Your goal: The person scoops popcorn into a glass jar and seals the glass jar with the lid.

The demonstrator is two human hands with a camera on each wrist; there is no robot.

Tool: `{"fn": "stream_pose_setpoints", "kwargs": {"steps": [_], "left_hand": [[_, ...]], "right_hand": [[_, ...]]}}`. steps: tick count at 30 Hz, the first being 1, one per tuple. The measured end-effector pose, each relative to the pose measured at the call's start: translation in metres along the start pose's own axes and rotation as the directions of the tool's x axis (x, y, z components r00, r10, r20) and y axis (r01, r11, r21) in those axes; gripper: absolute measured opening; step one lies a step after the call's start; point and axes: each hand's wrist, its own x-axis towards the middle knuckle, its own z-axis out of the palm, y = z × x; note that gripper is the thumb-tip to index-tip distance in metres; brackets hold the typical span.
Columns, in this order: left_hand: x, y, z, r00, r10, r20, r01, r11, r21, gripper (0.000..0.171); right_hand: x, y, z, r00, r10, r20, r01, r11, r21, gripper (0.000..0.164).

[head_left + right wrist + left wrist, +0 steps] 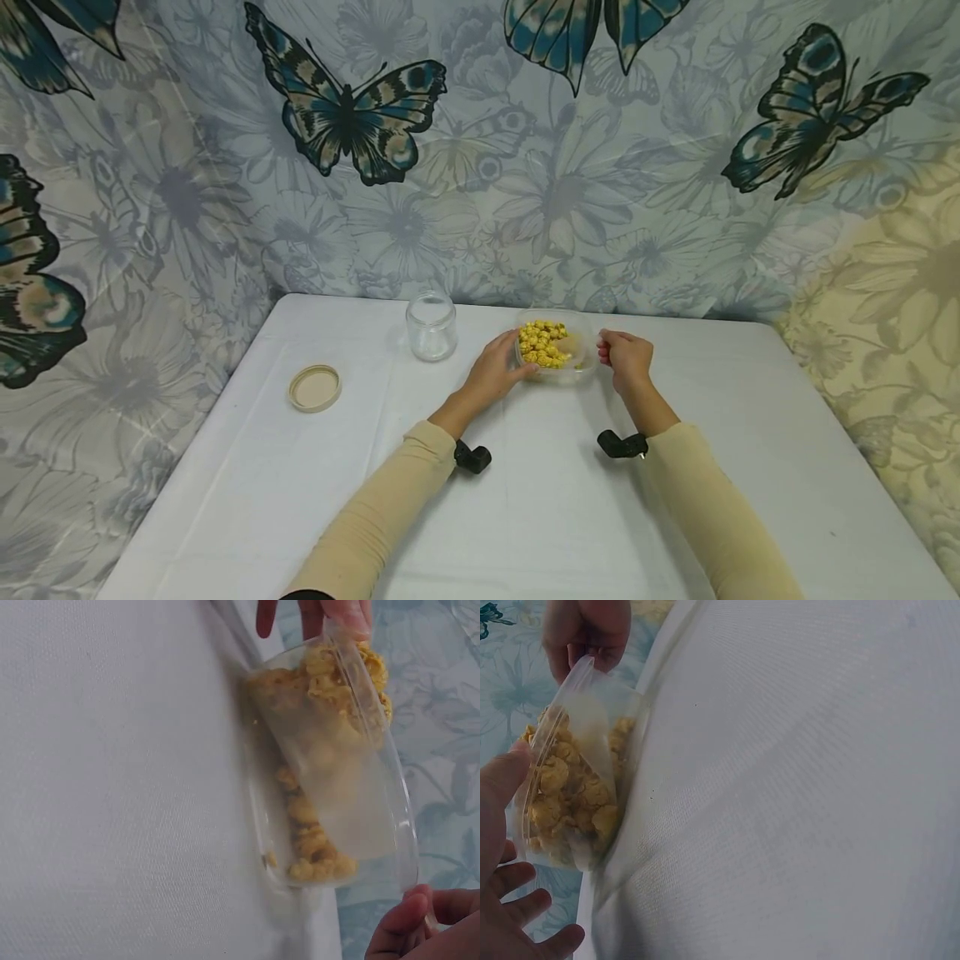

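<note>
A clear plastic container (567,377) of yellow popcorn (543,343) stands near the table's back edge. My left hand (491,367) holds its left end, thumb over the rim and fingers spread along the outer side. At the opposite end, my right hand (628,354) has curled fingers pinching something thin and pale right at the rim. A translucent whitish scoop-like piece (345,795) lies inside, slanting across the popcorn toward that hand. The left wrist view shows the popcorn (570,787) through the container wall, heaped toward the left hand. Which part the right fingers pinch I cannot tell.
A clear glass jar (431,329), its top uncovered, stands upright left of the container. Farther left, a round beige-rimmed lid (315,388) lies on the white tablecloth (525,525). Close behind the table hangs a butterfly-patterned cloth (480,217).
</note>
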Motion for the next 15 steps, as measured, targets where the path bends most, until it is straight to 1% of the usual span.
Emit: {"fn": "stream_pose_setpoints", "kwargs": {"steps": [2,5,7,8,10,12,15], "left_hand": [[-0.0001,0.0004,-0.0003,1.0,0.001,-0.005,-0.001,1.0,-0.002,0.076],[0.0,0.0002,-0.0001,1.0,-0.001,-0.007,0.001,1.0,0.001,0.076],[0.0002,0.0004,0.0002,1.0,0.0,-0.007,0.0,1.0,0.004,0.076],[0.0003,0.0002,0.0004,1.0,-0.001,-0.006,0.001,1.0,0.005,0.076],[0.0005,0.0007,0.0008,1.0,0.0,-0.004,0.0,1.0,0.006,0.076],[0.0003,0.0013,0.0009,1.0,0.001,-0.003,-0.001,1.0,0.005,0.076],[0.0001,0.0017,0.0009,1.0,0.002,-0.006,-0.002,1.0,0.004,0.076]], "right_hand": [[-0.0005,0.0,-0.0007,1.0,0.029,-0.012,-0.028,0.999,0.027,0.026],[-0.0022,-0.002,-0.0018,0.997,0.067,-0.047,-0.062,0.993,0.1,0.014],[-0.003,-0.0035,-0.0028,0.993,0.077,-0.087,-0.063,0.987,0.146,0.007],[-0.0037,-0.0044,-0.0032,0.992,0.072,-0.104,-0.054,0.985,0.165,0.006],[-0.0047,-0.0057,-0.004,0.99,0.05,-0.13,-0.028,0.985,0.17,0.009],[-0.0057,-0.0063,-0.0046,0.992,0.011,-0.129,0.009,0.989,0.15,0.018],[-0.008,-0.0065,-0.0042,0.996,-0.043,-0.081,0.049,0.996,0.077,0.028]]}}
